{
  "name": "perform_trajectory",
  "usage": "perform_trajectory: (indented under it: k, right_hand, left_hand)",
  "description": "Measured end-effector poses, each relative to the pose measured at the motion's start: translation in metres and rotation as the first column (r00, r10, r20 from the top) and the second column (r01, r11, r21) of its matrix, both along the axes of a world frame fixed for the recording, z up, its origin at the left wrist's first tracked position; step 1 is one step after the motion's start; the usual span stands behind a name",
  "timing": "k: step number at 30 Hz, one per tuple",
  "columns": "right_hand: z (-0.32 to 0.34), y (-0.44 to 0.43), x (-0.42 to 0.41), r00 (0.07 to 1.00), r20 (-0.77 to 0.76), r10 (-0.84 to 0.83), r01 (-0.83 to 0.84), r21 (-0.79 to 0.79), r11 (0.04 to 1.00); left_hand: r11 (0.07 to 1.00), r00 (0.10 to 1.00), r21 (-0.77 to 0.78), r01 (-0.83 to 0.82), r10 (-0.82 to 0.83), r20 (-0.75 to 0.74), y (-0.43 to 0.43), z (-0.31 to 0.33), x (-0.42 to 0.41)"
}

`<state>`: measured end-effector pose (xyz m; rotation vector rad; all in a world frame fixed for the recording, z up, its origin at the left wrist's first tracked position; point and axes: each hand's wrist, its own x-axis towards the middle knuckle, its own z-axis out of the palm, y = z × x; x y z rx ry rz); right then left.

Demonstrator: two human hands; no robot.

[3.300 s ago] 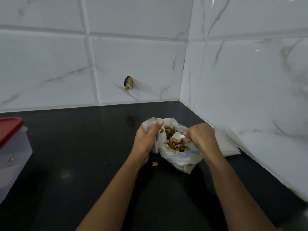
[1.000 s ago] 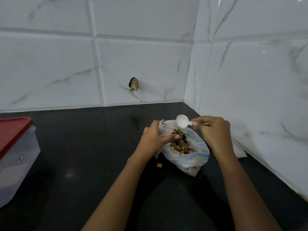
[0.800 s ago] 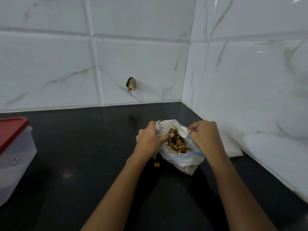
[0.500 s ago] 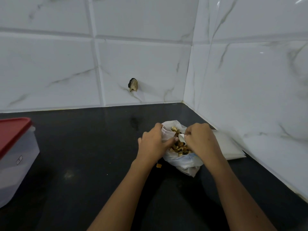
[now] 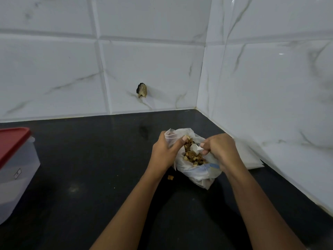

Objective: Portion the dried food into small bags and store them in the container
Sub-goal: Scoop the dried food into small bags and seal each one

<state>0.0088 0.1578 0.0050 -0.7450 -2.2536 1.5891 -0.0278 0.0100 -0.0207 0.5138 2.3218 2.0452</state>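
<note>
I see the left hand [image 5: 164, 151] gripping a small bag [image 5: 170, 139], the right hand [image 5: 221, 150] pinching a scoop [image 5: 195, 147] into dried food [image 5: 193, 157]; level lift likely next.

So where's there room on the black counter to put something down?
Biggest bare patch: between the red-lidded container and the left hand. Another strip runs along the back wall, behind the food bag. The right corner is crowded: the right hand, the bag, flat white bags by the wall.
</note>
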Motion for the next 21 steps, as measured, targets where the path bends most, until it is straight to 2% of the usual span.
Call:
perform_trajectory:
  k: [4, 9, 14, 18, 21]
  right_hand:
    - [0.001, -0.001, -0.001, 0.994, 0.106, 0.002, 0.005, -0.074, 0.997]
    - [-0.001, 0.006, 0.001, 0.993, 0.118, 0.022, 0.003, -0.210, 0.978]
    - [0.000, 0.006, 0.001, 0.986, 0.159, 0.046, -0.011, -0.215, 0.976]
    - [0.000, 0.010, 0.002, 0.995, 0.098, 0.014, 0.010, -0.250, 0.968]
    - [0.003, 0.014, 0.004, 0.998, 0.055, 0.006, 0.010, -0.274, 0.962]
  left_hand:
    - [1.000, 1.000, 0.008, 0.013, -0.013, -0.009, 0.002, 0.003, 0.002]
    - [0.999, 0.999, -0.030, 0.023, -0.023, -0.022, 0.001, 0.001, -0.001]
    - [0.997, 0.999, -0.066, 0.038, -0.039, -0.014, -0.002, 0.002, -0.002]
    - [0.985, 0.998, -0.169, 0.047, -0.054, -0.032, -0.002, 0.004, -0.004]
    - [0.951, 0.995, -0.309, -0.003, -0.029, -0.100, -0.002, 0.004, -0.005]
